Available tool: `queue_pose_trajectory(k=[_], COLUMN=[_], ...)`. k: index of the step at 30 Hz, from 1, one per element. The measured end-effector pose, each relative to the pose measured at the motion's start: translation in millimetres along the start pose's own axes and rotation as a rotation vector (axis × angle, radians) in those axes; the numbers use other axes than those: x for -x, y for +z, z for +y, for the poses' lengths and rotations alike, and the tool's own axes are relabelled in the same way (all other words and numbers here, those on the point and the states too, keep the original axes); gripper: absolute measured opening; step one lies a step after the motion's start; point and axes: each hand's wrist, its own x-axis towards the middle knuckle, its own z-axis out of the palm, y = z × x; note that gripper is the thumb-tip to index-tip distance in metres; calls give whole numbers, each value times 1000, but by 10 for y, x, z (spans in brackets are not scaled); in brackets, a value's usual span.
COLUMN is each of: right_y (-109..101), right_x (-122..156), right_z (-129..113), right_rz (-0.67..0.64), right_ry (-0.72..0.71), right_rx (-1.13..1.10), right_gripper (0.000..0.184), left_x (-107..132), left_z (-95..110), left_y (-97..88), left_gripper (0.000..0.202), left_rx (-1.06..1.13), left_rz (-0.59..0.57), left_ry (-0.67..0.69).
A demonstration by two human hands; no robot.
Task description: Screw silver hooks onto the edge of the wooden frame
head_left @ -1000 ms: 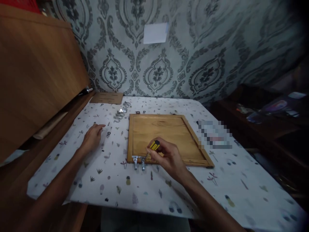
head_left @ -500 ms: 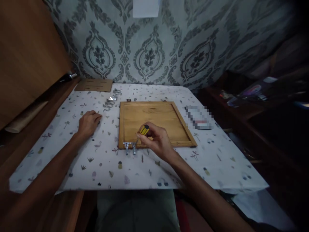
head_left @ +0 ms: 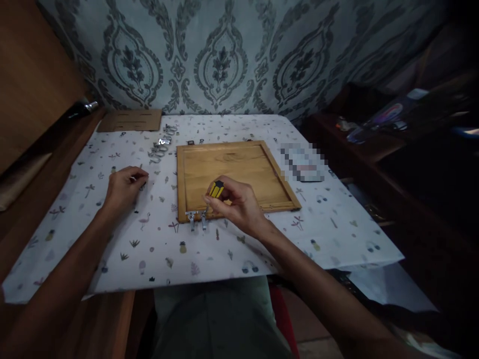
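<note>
My right hand (head_left: 243, 204) is closed around the yellow and black handle of a screwdriver (head_left: 216, 189). Its tip points down at a shiny metal hinge (head_left: 192, 222) on the near left edge of a framed wooden panel (head_left: 228, 167). The panel lies flat on the table, and two metal arms of the hinge stick out over its near edge. To the left of the panel, my left hand (head_left: 122, 187) rests low over the tablecloth with thumb and fingertips pinched together. Whatever is between those fingertips is too small to make out.
Several metal hinges (head_left: 160, 147) lie in a row behind my left hand. Slotted cardboard (head_left: 129, 120) is at the back left of the patterned tablecloth (head_left: 157, 254). A blurred-out flat object (head_left: 305, 164) sits right of the panel. A clear bottle (head_left: 389, 115) lies on dark furniture at the right.
My view has tipped down and shifted slightly. My left hand's fingers have moved into a pinch near the tablecloth. The right hand keeps the screwdriver at the hinge.
</note>
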Motion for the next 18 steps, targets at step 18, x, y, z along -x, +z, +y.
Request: queue_pose_trajectory(k=[18], right_y=[-23], right_x=[26], right_z=[-77], right_rz=[14], right_ry=[-16], right_rx=[19], right_gripper=[36], left_x=[228], left_z=[1018], left_y=[372], left_gripper=[13], left_rx=[500], left_rz=[-793], left_ry=[297])
